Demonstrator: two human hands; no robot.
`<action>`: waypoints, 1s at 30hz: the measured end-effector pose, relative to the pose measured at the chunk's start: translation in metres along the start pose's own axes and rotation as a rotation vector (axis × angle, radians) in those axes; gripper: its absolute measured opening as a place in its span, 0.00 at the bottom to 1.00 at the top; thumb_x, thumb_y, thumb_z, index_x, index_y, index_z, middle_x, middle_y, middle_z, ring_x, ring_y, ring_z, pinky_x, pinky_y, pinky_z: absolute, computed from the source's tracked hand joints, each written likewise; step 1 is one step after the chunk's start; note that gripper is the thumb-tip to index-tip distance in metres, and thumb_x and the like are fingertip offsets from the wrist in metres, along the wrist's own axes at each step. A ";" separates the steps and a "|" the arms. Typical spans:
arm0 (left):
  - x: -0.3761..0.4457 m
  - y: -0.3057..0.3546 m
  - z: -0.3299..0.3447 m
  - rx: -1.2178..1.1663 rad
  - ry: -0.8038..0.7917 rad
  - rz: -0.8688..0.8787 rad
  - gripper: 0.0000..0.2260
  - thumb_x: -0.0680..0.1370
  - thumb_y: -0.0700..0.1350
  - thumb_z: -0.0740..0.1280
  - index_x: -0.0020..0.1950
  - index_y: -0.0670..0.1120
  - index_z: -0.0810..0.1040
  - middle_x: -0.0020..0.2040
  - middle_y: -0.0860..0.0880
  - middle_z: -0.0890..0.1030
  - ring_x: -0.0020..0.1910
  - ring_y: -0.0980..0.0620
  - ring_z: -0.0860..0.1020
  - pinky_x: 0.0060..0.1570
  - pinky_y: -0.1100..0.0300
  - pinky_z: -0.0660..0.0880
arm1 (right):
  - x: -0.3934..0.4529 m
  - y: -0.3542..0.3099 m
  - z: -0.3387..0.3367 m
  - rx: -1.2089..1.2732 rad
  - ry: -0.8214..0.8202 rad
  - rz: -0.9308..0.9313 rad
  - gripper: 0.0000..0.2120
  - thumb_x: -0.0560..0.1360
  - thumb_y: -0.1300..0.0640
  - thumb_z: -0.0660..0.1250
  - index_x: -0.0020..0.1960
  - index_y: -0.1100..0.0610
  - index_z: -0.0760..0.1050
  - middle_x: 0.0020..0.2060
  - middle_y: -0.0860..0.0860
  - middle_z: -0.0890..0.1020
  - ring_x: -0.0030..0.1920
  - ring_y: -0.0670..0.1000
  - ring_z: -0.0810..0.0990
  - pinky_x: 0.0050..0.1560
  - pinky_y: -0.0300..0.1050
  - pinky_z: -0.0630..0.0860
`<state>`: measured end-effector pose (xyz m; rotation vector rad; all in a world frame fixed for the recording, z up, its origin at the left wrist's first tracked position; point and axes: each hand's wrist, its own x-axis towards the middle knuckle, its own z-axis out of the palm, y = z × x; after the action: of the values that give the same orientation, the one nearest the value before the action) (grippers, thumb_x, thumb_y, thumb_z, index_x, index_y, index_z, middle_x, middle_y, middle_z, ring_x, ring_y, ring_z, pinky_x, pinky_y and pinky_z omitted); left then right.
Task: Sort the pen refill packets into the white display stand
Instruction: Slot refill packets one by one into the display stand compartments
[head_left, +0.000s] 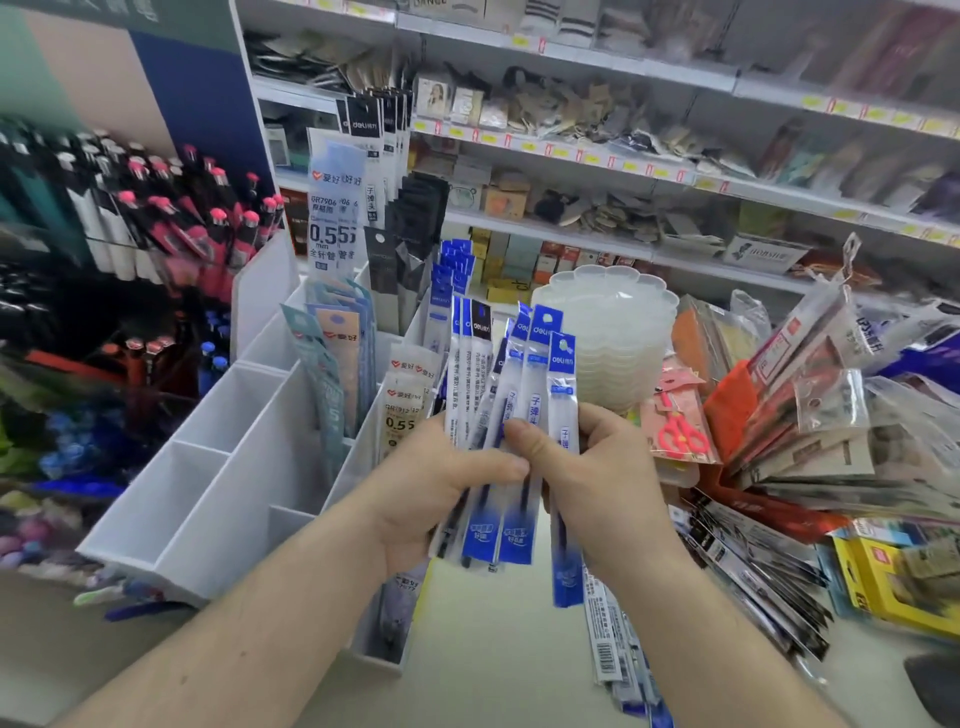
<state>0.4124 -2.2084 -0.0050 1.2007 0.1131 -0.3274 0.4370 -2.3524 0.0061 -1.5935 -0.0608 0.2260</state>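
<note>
Both hands hold a fanned bundle of blue-and-white pen refill packets (511, 395) upright at the centre. My left hand (436, 488) grips the bundle's left side, thumb across the front. My right hand (597, 478) pinches the rightmost packets, thumb on their face. To the left, the white display stand (208, 467) has tiered compartments; the rear ones hold upright refill packets (337, 374), while the front left ones hold nothing. More loose refill packets (618, 644) lie on the counter under my right wrist.
Fanned piles of packaged stationery (810, 415) cover the counter at right, beside a stack of clear scalloped trays (608, 322) and a yellow box (904, 582). Racks of pens (140, 223) stand at left. Stocked shelves (623, 171) run behind.
</note>
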 end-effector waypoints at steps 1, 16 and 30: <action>0.000 -0.001 -0.002 -0.066 -0.001 -0.026 0.22 0.66 0.35 0.66 0.60 0.44 0.80 0.54 0.36 0.84 0.49 0.39 0.84 0.46 0.46 0.83 | -0.002 -0.001 0.001 0.032 0.000 -0.004 0.02 0.74 0.63 0.73 0.47 0.59 0.83 0.39 0.53 0.87 0.36 0.54 0.86 0.34 0.46 0.81; -0.011 -0.007 0.005 -0.018 0.127 -0.011 0.17 0.68 0.35 0.73 0.57 0.41 0.81 0.51 0.37 0.85 0.51 0.36 0.84 0.55 0.36 0.78 | -0.016 -0.009 -0.014 0.314 -0.037 0.017 0.09 0.78 0.56 0.63 0.55 0.57 0.78 0.48 0.57 0.87 0.46 0.59 0.87 0.38 0.53 0.84; -0.003 -0.023 0.022 0.095 0.100 0.074 0.26 0.71 0.32 0.75 0.66 0.49 0.76 0.56 0.47 0.85 0.56 0.46 0.83 0.55 0.42 0.80 | -0.017 0.001 -0.020 0.107 0.004 0.020 0.09 0.73 0.68 0.72 0.50 0.57 0.82 0.44 0.55 0.87 0.45 0.57 0.87 0.43 0.53 0.84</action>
<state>0.4002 -2.2358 -0.0171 1.3121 0.1406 -0.2102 0.4244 -2.3755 0.0069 -1.4882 -0.0296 0.2383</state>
